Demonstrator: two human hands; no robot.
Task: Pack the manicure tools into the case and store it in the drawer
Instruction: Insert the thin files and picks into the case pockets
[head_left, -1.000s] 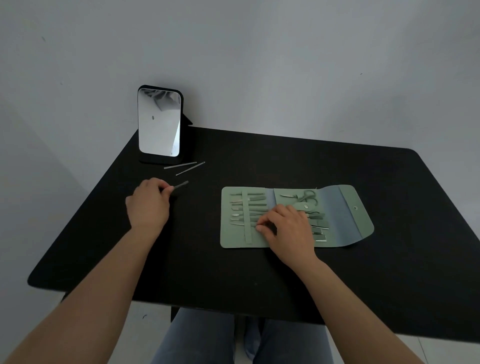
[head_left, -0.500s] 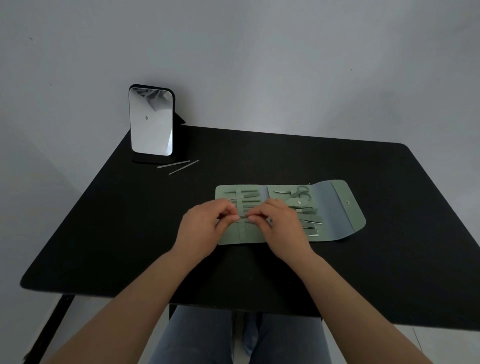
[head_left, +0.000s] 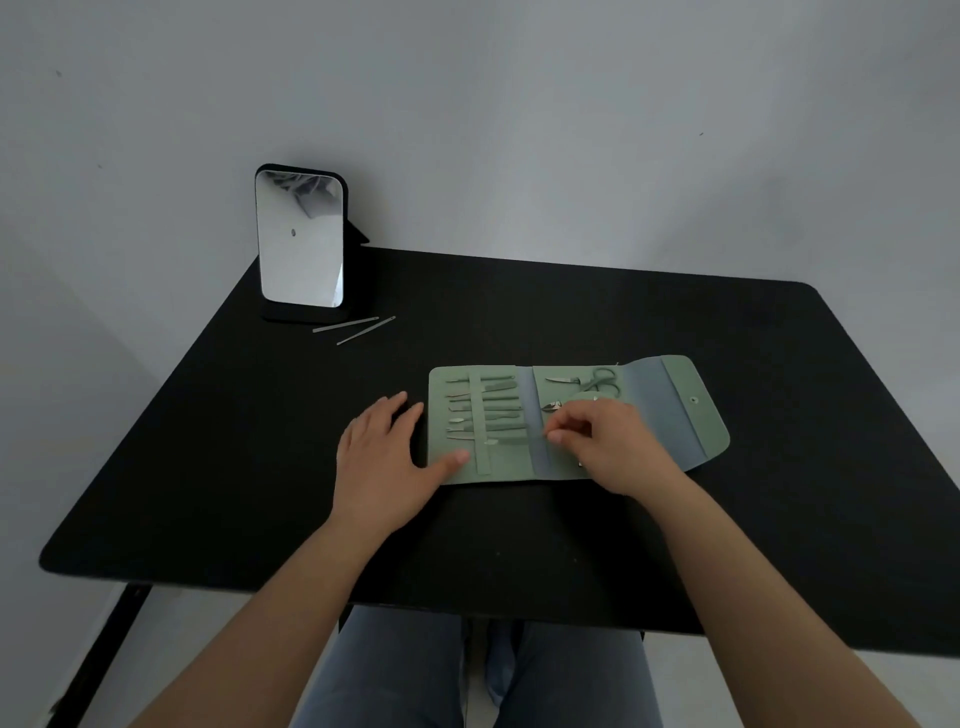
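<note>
A black desk (head_left: 597, 322) carries everything, its far edge against a pale wall. Lying unfolded at the middle of the desk is a sage-green case (head_left: 660, 415), its rounded flap with a snap stud pointing toward the right edge. The case's left panel holds a row of slim green-handled tools (head_left: 498, 410) tucked crosswise under a vertical strap; the middle panel holds small scissors (head_left: 600, 382) and other metal pieces, partly hidden. A standing mirror (head_left: 301, 239) with a dark frame sits at the far left corner. The left hand (head_left: 384, 462) lies flat on the desk against the case's left edge, fingers straight and spread, its thumb resting on the near left corner of the case. The right hand (head_left: 608, 441) is over the middle panel, thumb and forefinger pinched on the end of the lowest tool. Two thin metal tools (head_left: 358, 327) lie loose on the desk just in front of the mirror, well apart from the case.
</note>
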